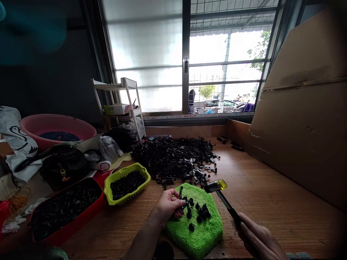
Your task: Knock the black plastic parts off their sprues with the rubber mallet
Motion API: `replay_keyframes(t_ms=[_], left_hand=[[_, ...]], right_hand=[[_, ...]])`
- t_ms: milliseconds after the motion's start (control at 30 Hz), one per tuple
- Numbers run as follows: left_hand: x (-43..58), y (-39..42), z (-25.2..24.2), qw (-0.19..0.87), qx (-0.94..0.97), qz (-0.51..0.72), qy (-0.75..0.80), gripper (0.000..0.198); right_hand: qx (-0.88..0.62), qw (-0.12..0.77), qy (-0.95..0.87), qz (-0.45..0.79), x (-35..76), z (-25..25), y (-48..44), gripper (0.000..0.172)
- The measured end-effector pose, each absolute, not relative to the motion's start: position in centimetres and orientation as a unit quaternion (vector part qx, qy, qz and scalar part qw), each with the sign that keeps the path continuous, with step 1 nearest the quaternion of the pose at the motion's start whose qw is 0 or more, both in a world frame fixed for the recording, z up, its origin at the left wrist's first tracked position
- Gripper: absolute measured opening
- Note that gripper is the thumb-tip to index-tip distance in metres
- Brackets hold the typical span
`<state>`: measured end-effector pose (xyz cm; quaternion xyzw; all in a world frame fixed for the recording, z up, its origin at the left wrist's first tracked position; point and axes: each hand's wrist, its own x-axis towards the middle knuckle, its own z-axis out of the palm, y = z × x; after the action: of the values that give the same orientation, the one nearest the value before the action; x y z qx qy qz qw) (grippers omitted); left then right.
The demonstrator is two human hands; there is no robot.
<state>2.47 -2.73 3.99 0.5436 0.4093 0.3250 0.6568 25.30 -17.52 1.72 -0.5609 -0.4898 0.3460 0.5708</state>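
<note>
Right hand, near right: wrapped around the black grip of a hammer, head up and angled to far left, clear of the pad. Clear yellow face on the head's right end, metal barrel in the middle.

Left hand, near middle: thumb and fingers pinching a jointed black part over the left side of the green pad. Can't tell whether that part touches the pad.

Small black knobs on the pad: most bunched right of the left hand, one alone toward the near side. Pad is fuzzy, sits flat on the wood counter.

Left side: red bin full of small black pieces, then the yellow-green basket just right of it and a bit farther, also loaded with black bits. Black bag beyond the red bin.

Far middle: big black heap of thin parts, strays on its near and right edges. A few more loose at far right, near the big cardboard sheet.

Far left: pink basin, white rack. Window behind everything.
</note>
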Motion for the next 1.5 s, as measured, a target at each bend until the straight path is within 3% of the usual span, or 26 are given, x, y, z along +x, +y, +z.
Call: replay_keyframes(t_ms=[100,167,233,433,733,900,1033,1200,1500], left_hand=[[2.5,-2.7,4.0,0.659,0.542,0.328,0.407,0.040],[2.4,-2.6,4.0,0.661,0.542,0.327,0.403,0.039],[2.3,-2.5,3.8,0.665,0.539,0.326,0.402,0.038],[2.2,-2.5,3.9,0.650,0.553,0.319,0.414,0.036],[2.4,-2.7,4.1,0.652,0.537,0.330,0.422,0.040],[2.6,-2.4,4.0,0.652,0.538,0.329,0.419,0.042],[2.6,-2.5,4.1,0.647,0.542,0.324,0.428,0.042],[2.8,-2.5,4.0,0.632,0.552,0.324,0.437,0.043],[2.4,-2.8,4.0,0.647,0.521,0.361,0.424,0.043]], right_hand=[[-0.571,0.480,-0.636,0.198,24.4,3.8,-17.6,0.039],[-0.580,0.367,-0.710,0.157,23.8,4.6,-17.3,0.035],[-0.595,0.313,-0.727,0.141,23.2,5.0,-17.1,0.035],[-0.538,0.443,-0.697,0.171,23.0,6.9,-16.8,0.035],[-0.531,0.417,-0.707,0.211,23.4,6.9,-17.2,0.038],[-0.619,0.278,-0.721,0.141,23.3,5.9,-16.7,0.032],[-0.603,0.306,-0.722,0.146,23.0,6.4,-16.7,0.038],[-0.625,0.252,-0.725,0.142,22.7,6.3,-17.0,0.030],[-0.617,0.316,-0.700,0.173,23.2,5.2,-16.8,0.031]])
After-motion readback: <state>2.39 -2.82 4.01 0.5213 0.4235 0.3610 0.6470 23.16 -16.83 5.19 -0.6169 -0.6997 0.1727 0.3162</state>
